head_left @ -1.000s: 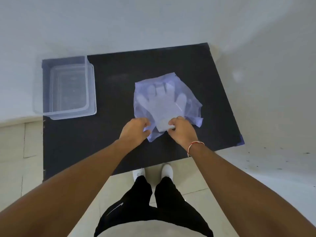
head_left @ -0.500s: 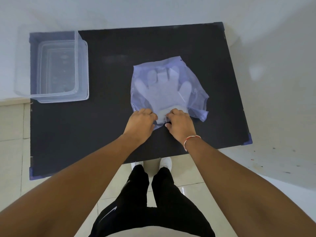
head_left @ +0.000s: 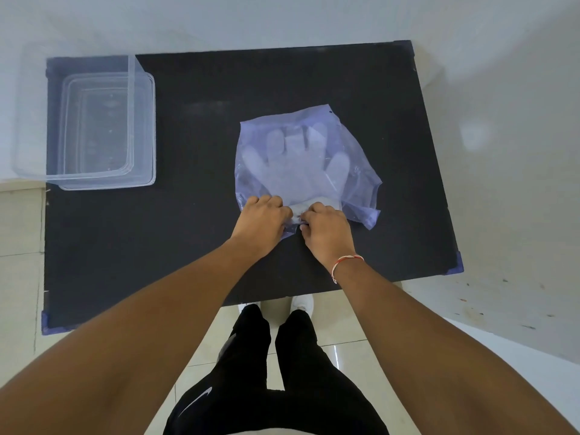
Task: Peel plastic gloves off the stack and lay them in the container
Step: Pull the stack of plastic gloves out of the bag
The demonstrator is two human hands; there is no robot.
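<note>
2 bare hands meet at the near edge of the glove stack [head_left: 298,171]: the left hand [head_left: 262,222] and right hand [head_left: 324,229] both pinch the thin, crinkled cuff between curled fingers. Its translucent white gloves lie flat, fingers pointing far, inside a wrinkled bluish plastic bag [head_left: 357,183]. A matte black table [head_left: 204,152] stretches bare to the left, where a clear, rectangular, round-cornered container [head_left: 94,180] sits at the far left corner, well apart.
</note>
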